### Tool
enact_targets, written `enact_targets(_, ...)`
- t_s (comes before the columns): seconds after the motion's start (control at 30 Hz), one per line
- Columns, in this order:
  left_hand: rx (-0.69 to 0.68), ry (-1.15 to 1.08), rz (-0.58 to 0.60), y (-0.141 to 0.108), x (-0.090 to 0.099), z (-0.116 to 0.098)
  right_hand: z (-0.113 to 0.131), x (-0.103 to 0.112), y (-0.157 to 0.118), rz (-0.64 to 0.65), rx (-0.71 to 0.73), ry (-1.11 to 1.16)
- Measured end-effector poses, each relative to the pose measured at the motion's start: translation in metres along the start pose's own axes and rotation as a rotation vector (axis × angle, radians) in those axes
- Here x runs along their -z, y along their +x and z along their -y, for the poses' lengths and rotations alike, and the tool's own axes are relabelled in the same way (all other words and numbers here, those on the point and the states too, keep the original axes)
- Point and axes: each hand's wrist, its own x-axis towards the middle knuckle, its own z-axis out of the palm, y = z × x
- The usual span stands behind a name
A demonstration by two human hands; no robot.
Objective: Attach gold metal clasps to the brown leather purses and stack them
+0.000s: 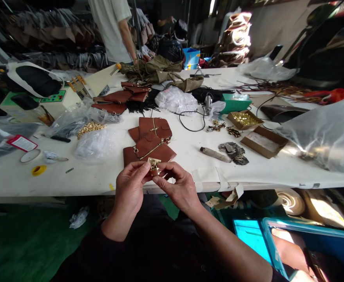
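Pinching a gold lock, likely hard, light and slippery, so best held by its sides, between the fingers of left hand and right hand, just below mid-frame.

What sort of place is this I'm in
Probably a leather-goods workshop: brown zipped pieces that look like leather and small gold-coloured fittings share the worktable.
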Motion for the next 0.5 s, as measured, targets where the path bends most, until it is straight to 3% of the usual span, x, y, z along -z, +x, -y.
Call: enact_targets(0.5,-0.111,0.011,0.000,-0.0091,-0.0040,-0.0048,-0.0049,-0.0041,-0.0038,-0.003,0.035,0.078)
